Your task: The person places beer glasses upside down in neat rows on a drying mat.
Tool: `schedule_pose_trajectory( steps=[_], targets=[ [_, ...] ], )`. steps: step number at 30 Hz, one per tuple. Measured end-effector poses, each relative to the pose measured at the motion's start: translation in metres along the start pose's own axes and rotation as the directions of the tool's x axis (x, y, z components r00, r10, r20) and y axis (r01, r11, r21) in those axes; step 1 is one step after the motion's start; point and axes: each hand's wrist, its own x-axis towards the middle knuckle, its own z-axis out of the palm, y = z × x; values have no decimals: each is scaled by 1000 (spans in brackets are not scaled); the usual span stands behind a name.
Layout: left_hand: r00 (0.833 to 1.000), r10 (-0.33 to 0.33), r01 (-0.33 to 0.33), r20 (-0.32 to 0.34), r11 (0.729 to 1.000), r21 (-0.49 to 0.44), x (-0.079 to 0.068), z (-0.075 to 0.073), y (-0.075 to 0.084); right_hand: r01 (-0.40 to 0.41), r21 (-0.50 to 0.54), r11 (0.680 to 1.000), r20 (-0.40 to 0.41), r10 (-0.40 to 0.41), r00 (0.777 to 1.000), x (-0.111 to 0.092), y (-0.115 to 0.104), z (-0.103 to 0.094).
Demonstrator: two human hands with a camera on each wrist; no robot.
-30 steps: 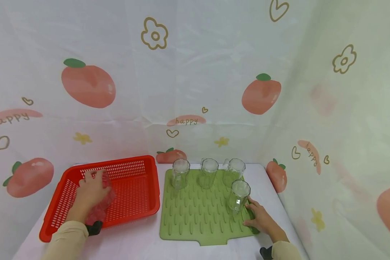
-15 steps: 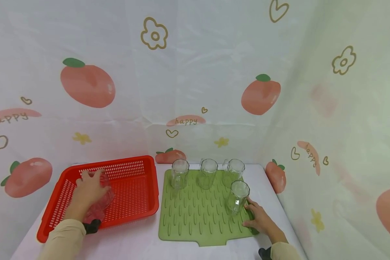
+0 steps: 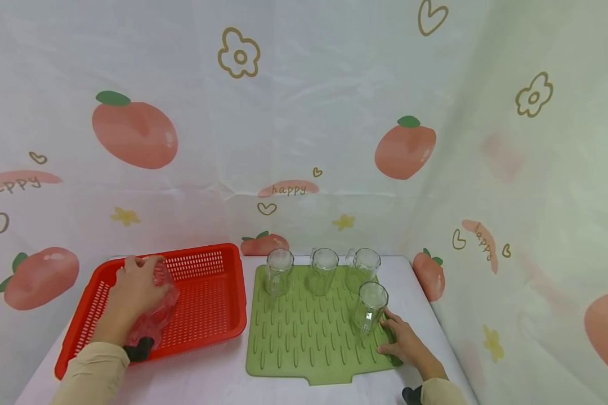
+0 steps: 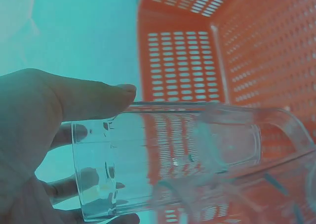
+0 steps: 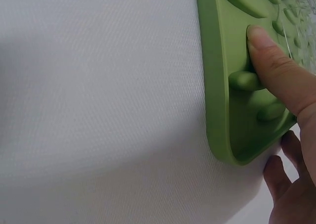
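Note:
My left hand (image 3: 134,289) is over the left part of the red basket (image 3: 238,292). Its thumb and fingers grip the base end of a clear glass mug (image 4: 133,155), which lies sideways in the left wrist view. Another glass mug (image 4: 276,194) overlaps it at lower right. At the right edge of the green drying mat (image 3: 304,349), my right hand (image 3: 407,340) holds the rim, thumb on top and fingers outside. Just beyond those fingers a glass mug (image 3: 371,304) stands on the mat.
Along the mat's back stand a left glass mug (image 3: 280,273), a middle glass mug (image 3: 323,273) and a right glass mug (image 3: 365,267). A printed curtain (image 3: 304,112) rises behind the white tabletop (image 3: 208,371).
My left hand has risen slightly and shifted a little left with the mug. The right hand stays at the mat's edge, and the standing mugs have not moved.

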Motion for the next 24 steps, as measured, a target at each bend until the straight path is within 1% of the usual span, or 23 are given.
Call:
schedule_pose_trajectory(
  steps=[5, 9, 12, 15, 17, 20, 22, 24],
  targets=[
    [999, 2, -2, -33, 1000, 0, -3, -8, 9, 0, -1, 1000, -3, 0, 1000, 0, 2, 1],
    [997, 8, -9, -76, 1000, -6, -6, -16, 15, 10, 3, 1000, -8, -10, 1000, 0, 3, 1],
    [993, -16, 13, -114, 1000, -23, -10, -23, 21, 19, 7, 1000, -8, -19, 1000, 0, 4, 1],
    [986, -52, 44, -160, 998, -51, -12, -27, 25, 26, 10, 1000, -9, -26, 1000, 0, 4, 1],
    [981, -79, 68, -178, 995, -67, -12, -29, 27, 28, 7, 1000, -12, -28, 1000, 0, 4, 2],
    [978, -106, 93, -180, 992, -81, -12, -32, 30, 22, 7, 1000, -13, -22, 1000, 1, 4, 2],
    [978, -108, 94, -176, 992, -84, -12, -33, 31, 19, 8, 1000, -12, -19, 1000, 1, 4, 2],
    [979, -95, 80, -183, 993, -88, -12, -33, 31, 15, 15, 1000, -10, -14, 1000, 1, 4, 2]
  ],
)
